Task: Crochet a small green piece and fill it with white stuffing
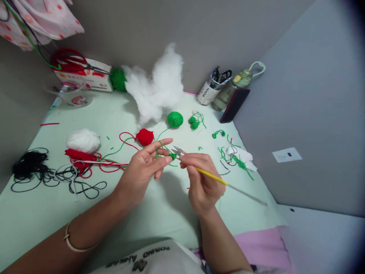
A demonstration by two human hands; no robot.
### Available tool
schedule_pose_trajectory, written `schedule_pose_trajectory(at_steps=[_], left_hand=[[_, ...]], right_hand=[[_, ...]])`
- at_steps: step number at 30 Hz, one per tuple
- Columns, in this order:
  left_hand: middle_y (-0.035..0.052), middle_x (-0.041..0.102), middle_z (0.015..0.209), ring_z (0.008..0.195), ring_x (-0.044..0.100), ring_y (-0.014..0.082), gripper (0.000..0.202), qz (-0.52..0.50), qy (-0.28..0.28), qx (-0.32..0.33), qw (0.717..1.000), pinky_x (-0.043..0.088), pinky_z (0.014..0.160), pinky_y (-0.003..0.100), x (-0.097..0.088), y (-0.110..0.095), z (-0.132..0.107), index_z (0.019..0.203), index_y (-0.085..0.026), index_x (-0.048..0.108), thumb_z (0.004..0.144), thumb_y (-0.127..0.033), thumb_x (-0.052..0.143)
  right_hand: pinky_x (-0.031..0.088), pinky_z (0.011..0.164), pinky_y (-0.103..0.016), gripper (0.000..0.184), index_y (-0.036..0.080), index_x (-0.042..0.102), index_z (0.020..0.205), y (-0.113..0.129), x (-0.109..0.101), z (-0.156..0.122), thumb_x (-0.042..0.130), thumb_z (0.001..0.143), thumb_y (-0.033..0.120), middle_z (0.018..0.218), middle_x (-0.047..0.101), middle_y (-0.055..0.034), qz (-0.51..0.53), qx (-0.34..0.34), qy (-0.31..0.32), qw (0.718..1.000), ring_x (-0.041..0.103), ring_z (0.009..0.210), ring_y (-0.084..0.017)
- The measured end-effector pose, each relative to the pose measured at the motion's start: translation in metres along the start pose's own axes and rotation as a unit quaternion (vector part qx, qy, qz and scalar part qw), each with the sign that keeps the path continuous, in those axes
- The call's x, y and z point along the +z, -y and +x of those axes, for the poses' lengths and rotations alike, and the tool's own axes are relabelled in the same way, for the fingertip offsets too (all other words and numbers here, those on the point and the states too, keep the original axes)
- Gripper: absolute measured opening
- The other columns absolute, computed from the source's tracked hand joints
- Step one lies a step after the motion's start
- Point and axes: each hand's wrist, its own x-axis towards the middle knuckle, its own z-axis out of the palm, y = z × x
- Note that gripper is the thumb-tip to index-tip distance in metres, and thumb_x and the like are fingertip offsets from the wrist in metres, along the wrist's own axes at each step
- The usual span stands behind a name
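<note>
Across the pale green cloth-covered table (pixel 137 217), a big white tuft of fluffy stuffing (pixel 162 83) rises at the back. Up front, the left hand (pixel 139 167) has its grip pinched closed, the right hand (pixel 203 190) grasps a slim yellow-handled metal hook (pixel 211 176). Beyond: a round red yarn ball (pixel 145 137), a round green yarn ball (pixel 175 119). Smallest, a tiny green yarn piece (pixel 172 156), between left thumb and fingers, right by the hook's tip!

Near the grey wall (pixel 216 34), I saw 1 translucent green plastic bottle (pixel 222 101) between a dark rectangular phone (pixel 235 106) and a round, white-labelled pen cup (pixel 207 94); a pink, red-dotted cloth (pixel 54 19) hung leftward.
</note>
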Motion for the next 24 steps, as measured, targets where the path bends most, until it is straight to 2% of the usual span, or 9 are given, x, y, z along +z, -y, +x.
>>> schedule_pose_trajectory(at_steps=[3, 6, 9, 11, 14, 17, 19, 21, 24], left_hand=[[-0.0026, 0.063, 0.091, 0.05, 0.044, 0.0008, 0.044, 0.043, -0.015, 0.038, 0.998, 0.035, 0.05, 0.021, 0.001, 0.002, 0.0, 0.122, -0.024, 0.077, 0.08, -0.027, 0.087], [-0.0037, 0.061, 0.084, 0.048, 0.042, 0.0, 0.041, 0.03, -0.01, 0.022, 0.999, 0.033, 0.049, 0.02, 0.001, 0.003, 0.0, 0.122, -0.022, 0.076, 0.083, -0.028, 0.084], [-0.0064, 0.055, 0.074, 0.046, 0.036, -0.0005, 0.04, -0.004, 0.011, 0.0, 1.0, 0.027, 0.048, 0.018, 0.0, 0.002, 0.002, 0.124, -0.022, 0.075, 0.084, -0.025, 0.081], [-0.0071, 0.055, 0.073, 0.047, 0.036, -0.0004, 0.043, -0.007, 0.016, 0.002, 1.0, 0.025, 0.047, 0.018, 0.0, 0.0, 0.003, 0.124, -0.023, 0.075, 0.081, -0.021, 0.082], [-0.0062, 0.058, 0.079, 0.049, 0.039, 0.0002, 0.045, 0.029, -0.003, 0.025, 0.999, 0.029, 0.047, 0.018, -0.001, -0.001, 0.002, 0.121, -0.026, 0.076, 0.077, -0.018, 0.085], [-0.0049, 0.059, 0.085, 0.053, 0.044, 0.002, 0.044, 0.086, -0.03, 0.065, 0.994, 0.036, 0.05, 0.018, 0.0, 0.001, -0.002, 0.122, -0.028, 0.076, 0.08, -0.022, 0.084], [-0.0044, 0.059, 0.085, 0.055, 0.044, 0.003, 0.042, 0.11, -0.039, 0.075, 0.99, 0.037, 0.051, 0.019, 0.0, 0.003, -0.003, 0.124, -0.028, 0.075, 0.083, -0.024, 0.083], [-0.0043, 0.058, 0.083, 0.054, 0.043, 0.0031, 0.043, 0.11, -0.031, 0.065, 0.991, 0.036, 0.05, 0.019, 0.0, 0.004, -0.004, 0.126, -0.026, 0.074, 0.083, -0.026, 0.083], [-0.0046, 0.058, 0.08, 0.05, 0.039, 0.0021, 0.049, 0.062, 0.001, 0.028, 0.998, 0.031, 0.048, 0.02, 0.001, 0.003, -0.003, 0.131, -0.023, 0.071, 0.084, -0.03, 0.083]], right_hand=[[0.061, 0.066, -0.034, 0.023, 0.024, 0.073, 0.104, -0.001, 0.0, 0.003, 0.055, 0.1, 0.011, 0.087, 0.075, -0.0038, 0.036, 0.05, -0.013, 0.998, 0.071, 0.077, -0.018], [0.063, 0.074, -0.034, 0.028, 0.026, 0.074, 0.114, -0.001, 0.003, -0.004, 0.06, 0.097, 0.008, 0.098, 0.076, -0.005, -0.045, -0.014, 0.013, 0.999, 0.074, 0.087, -0.019], [0.064, 0.082, -0.035, 0.04, 0.03, 0.073, 0.124, -0.001, 0.006, -0.013, 0.065, 0.093, 0.006, 0.109, 0.077, -0.0052, -0.154, -0.101, 0.03, 0.982, 0.075, 0.096, -0.021], [0.064, 0.083, -0.036, 0.041, 0.031, 0.072, 0.126, 0.0, 0.006, -0.014, 0.064, 0.093, 0.006, 0.109, 0.078, -0.005, -0.139, -0.104, 0.025, 0.984, 0.075, 0.096, -0.021], [0.062, 0.077, -0.036, 0.031, 0.027, 0.073, 0.117, 0.0, 0.004, -0.005, 0.058, 0.098, 0.008, 0.099, 0.077, -0.0047, -0.022, -0.023, -0.005, 0.999, 0.073, 0.087, -0.018], [0.059, 0.068, -0.034, 0.023, 0.024, 0.074, 0.104, -0.001, 0.002, 0.003, 0.056, 0.1, 0.012, 0.089, 0.076, -0.0033, 0.073, 0.079, -0.029, 0.994, 0.069, 0.076, -0.017], [0.058, 0.066, -0.034, 0.021, 0.024, 0.074, 0.1, -0.002, 0.003, 0.003, 0.055, 0.101, 0.013, 0.086, 0.074, -0.0026, 0.093, 0.115, -0.03, 0.989, 0.066, 0.071, -0.016], [0.06, 0.07, -0.035, 0.021, 0.024, 0.074, 0.103, -0.003, 0.005, -0.002, 0.056, 0.1, 0.013, 0.089, 0.074, -0.003, 0.057, 0.087, -0.02, 0.994, 0.068, 0.075, -0.016], [0.063, 0.082, -0.037, 0.03, 0.028, 0.074, 0.114, -0.002, 0.006, -0.01, 0.06, 0.097, 0.007, 0.105, 0.076, -0.0063, -0.068, -0.042, 0.017, 0.997, 0.072, 0.094, -0.019]])
